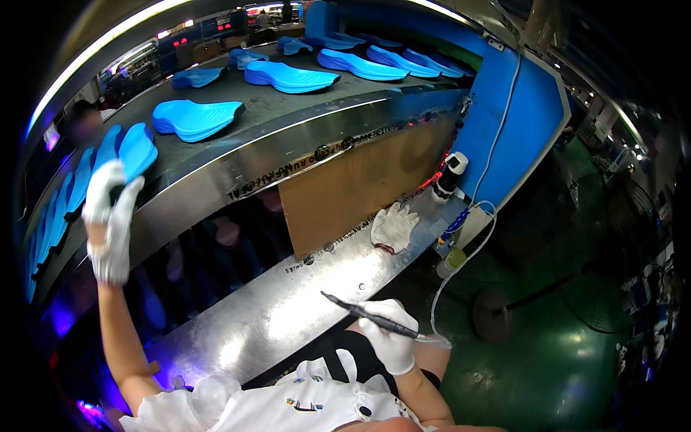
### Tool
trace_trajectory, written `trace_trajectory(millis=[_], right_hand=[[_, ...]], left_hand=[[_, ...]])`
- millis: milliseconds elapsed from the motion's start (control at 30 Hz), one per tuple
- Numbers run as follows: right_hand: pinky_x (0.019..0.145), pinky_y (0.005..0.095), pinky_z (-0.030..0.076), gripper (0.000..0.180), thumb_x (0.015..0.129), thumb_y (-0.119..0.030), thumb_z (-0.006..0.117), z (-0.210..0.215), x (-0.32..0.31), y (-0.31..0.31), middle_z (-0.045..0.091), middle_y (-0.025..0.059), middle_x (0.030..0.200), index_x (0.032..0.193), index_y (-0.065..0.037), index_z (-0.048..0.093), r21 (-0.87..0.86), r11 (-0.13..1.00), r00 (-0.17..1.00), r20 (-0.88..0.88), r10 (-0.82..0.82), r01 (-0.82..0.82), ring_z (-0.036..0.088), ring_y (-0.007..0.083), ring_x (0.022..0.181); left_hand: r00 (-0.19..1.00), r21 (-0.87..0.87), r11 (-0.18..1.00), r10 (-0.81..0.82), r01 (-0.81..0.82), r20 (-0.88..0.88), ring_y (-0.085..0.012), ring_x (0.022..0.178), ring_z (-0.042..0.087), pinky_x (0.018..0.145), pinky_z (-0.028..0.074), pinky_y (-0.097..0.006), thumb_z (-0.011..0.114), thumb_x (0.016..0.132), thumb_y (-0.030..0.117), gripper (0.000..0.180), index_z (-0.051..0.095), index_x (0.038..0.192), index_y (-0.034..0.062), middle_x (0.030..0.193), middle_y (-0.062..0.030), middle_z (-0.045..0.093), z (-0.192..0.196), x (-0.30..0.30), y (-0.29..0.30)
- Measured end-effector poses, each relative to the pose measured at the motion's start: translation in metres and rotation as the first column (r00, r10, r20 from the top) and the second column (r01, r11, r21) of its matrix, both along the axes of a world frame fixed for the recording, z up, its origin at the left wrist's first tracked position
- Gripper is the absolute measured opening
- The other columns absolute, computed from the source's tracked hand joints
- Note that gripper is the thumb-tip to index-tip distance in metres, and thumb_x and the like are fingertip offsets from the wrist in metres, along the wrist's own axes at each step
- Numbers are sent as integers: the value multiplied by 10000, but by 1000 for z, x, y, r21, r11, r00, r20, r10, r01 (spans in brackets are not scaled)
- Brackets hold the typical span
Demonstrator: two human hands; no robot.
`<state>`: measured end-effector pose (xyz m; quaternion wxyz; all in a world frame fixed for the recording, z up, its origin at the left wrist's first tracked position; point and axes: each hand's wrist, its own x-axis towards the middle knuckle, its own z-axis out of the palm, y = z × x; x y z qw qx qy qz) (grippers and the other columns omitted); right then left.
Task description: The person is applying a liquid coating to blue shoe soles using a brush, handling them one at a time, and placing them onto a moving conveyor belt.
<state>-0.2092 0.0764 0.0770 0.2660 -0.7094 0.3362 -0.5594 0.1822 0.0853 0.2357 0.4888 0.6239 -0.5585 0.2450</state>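
Note:
My left hand [108, 216], in a white glove, reaches up to the left and grips a blue shoe sole [137, 150] at the edge of the dark conveyor belt [288, 108]. My right hand [389, 335], also gloved in white, holds a thin black pen-like tool [360, 313] with a white cord trailing from its end. The tool's tip points left over the shiny steel ledge [288, 309] in front of me.
Several blue soles [291, 75] lie on the belt, and more [57, 209] line its left end. A spare white glove [392, 227] lies on the ledge beside a brown board [353, 187]. A blue machine housing [518, 122] stands right, over a green floor [547, 345].

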Motion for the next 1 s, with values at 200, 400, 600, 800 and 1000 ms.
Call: trace_trajectory(millis=[200, 400, 600, 800, 1000], right_hand=[[628, 212, 577, 243, 901, -26, 663, -38, -1, 2, 676, 145, 1019, 1122, 47, 593, 403, 903, 901, 432, -42, -151, 673, 138, 806], [618, 210, 569, 229, 872, 55, 645, -47, -16, -3, 689, 132, 1024, 1097, 35, 603, 450, 892, 910, 356, -212, 32, 673, 126, 821], [596, 211, 532, 202, 855, 12, 682, -54, -11, -9, 697, 99, 909, 1045, 25, 618, 534, 841, 871, 369, -326, 89, 638, 99, 693], [638, 223, 506, 208, 836, 10, 709, -66, -1, -18, 667, 56, 833, 1026, 12, 623, 484, 871, 869, 392, -301, 83, 604, 94, 671], [774, 258, 509, 194, 824, -15, 741, -83, -1, -21, 681, 55, 935, 995, 12, 653, 439, 887, 928, 253, -272, 141, 628, 116, 848]], left_hand=[[889, 29, 888, -458, 459, -20, -308, 923, 636, 827, 514, -406, 729, 764, 50, 211, 654, 959, 24, 995, -152, 660, -144, -91, 82], [661, 179, 637, -735, 750, -152, -375, 990, 606, 848, 504, -455, 847, 615, 26, 349, 636, 891, 55, 1038, -185, 616, -291, -173, 26], [243, 32, 662, -229, 749, -942, -320, 1054, 584, 901, 483, -414, 605, 831, 390, 445, 558, 1064, 14, 1192, -184, 582, -283, -159, 14], [-883, -938, 188, 430, 292, -189, -357, 912, 639, 649, 515, -451, 187, 868, 810, 958, 473, 1347, 32, 1127, -201, 640, -356, -143, -62], [-848, -737, 455, 432, 499, -307, -480, 1085, 544, 907, 515, -559, 236, 864, 802, 1017, 340, 1420, -43, 1291, -355, 459, -330, -204, -64]])
